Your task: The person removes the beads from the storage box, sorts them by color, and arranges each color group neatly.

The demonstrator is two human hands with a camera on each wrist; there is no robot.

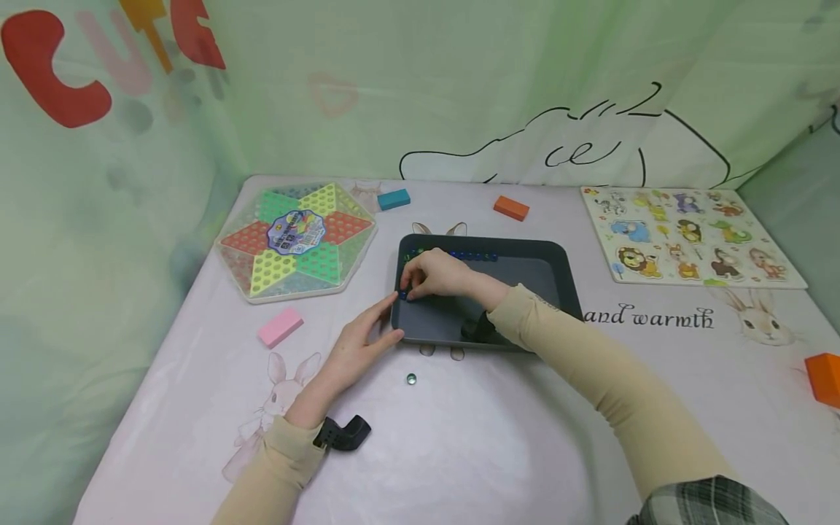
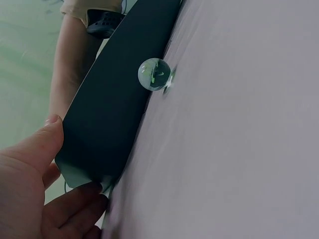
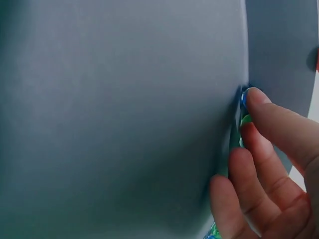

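A dark grey tray [image 1: 453, 321] lies on the table. In its left end my right hand [image 1: 436, 273] pinches a blue marble [image 3: 244, 98] against the left wall. Beside that, green marbles [image 3: 246, 119] show partly behind the fingers. A row of blue marbles [image 1: 475, 256] runs along the tray's back wall, and a few green ones sit in the back left corner. My left hand [image 1: 357, 346] touches the tray's near left corner, fingers extended along the left side, thumb at the rim. A clear marble with green inside [image 2: 154, 74] rests on the table before the tray.
Left of the tray lies a hexagonal Chinese checkers board [image 1: 295, 270], with a pink block [image 1: 281, 327] in front. Blue [image 1: 394, 199] and orange [image 1: 511, 208] blocks lie behind. An animal puzzle board [image 1: 689, 255] is at right, and an orange block [image 1: 823, 379] stands at the right edge.
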